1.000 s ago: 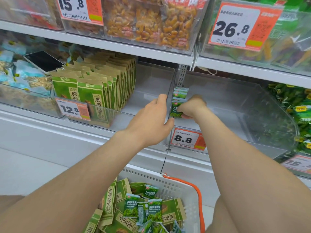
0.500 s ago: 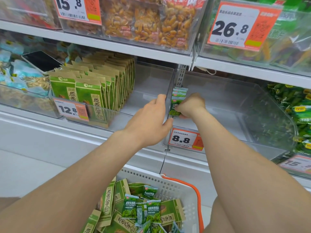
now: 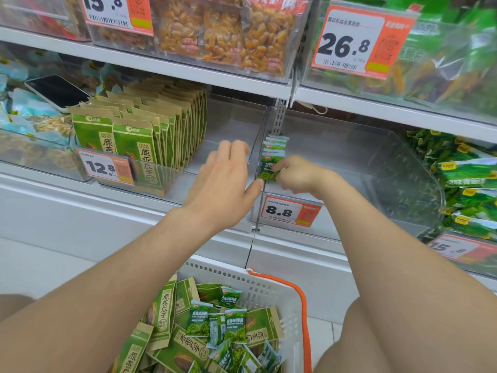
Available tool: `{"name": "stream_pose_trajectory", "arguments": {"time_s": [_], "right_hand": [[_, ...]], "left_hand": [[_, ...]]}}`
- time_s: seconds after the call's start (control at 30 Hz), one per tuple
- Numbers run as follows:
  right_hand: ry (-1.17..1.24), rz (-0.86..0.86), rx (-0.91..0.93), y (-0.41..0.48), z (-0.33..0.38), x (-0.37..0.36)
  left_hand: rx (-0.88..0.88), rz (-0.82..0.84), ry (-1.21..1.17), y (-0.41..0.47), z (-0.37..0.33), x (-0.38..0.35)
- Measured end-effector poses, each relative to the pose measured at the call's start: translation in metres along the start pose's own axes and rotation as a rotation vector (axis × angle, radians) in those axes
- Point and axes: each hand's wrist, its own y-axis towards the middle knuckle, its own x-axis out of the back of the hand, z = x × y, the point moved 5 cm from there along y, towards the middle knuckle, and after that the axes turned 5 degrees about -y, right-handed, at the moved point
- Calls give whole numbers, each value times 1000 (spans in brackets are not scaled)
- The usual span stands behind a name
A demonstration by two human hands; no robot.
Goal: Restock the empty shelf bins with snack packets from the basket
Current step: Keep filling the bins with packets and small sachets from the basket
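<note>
**A Snack Aisle in a Shop**

This was a shop. White shelves (image 3: 188,74) carried clear plastic bins (image 3: 390,168) of snack packets (image 3: 139,146) stood in rows. Each bin was fronted by an orange-and-white price tag (image 3: 357,41) with a barcode and figures such as 26.8, 8.8 and 12.8. A white shopping basket (image 3: 231,275) with an orange handle (image 3: 302,300) held more packets below.

Packets (image 3: 272,154) in bin (image 3: 390,162), basket (image 3: 258,286) below

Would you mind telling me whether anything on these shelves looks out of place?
Yes: a dark phone lies flat on the pale blue packets in the far-left bin; it is not stock.
</note>
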Motion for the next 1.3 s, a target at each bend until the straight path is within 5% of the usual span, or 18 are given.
{"name": "stream_pose_trajectory", "arguments": {"time_s": [0.17,0.27,0.33,0.5,0.57,0.7,0.87,1.3], "right_hand": [[-8,-339,97,-40,20,21],[-31,-581,230,-85,45,24],[-52,-628,323,-117,61,15],[-312,-341,452,-154,77,-45],[-450,-179,446,-158,74,-69],[-662,59,447,-163,66,-111],[-825,316,424,-164,55,-147],[-864,358,430,-138,54,-161]], "left_hand": [[116,-234,22,-24,-19,26],[265,-127,86,-37,-11,15],[286,97,144,-49,0,-6],[190,866,332,-96,33,-62],[196,994,381,-108,44,-72],[243,930,380,-131,65,-96],[324,1066,366,-185,110,-147],[281,1074,454,-217,141,-203]]}}
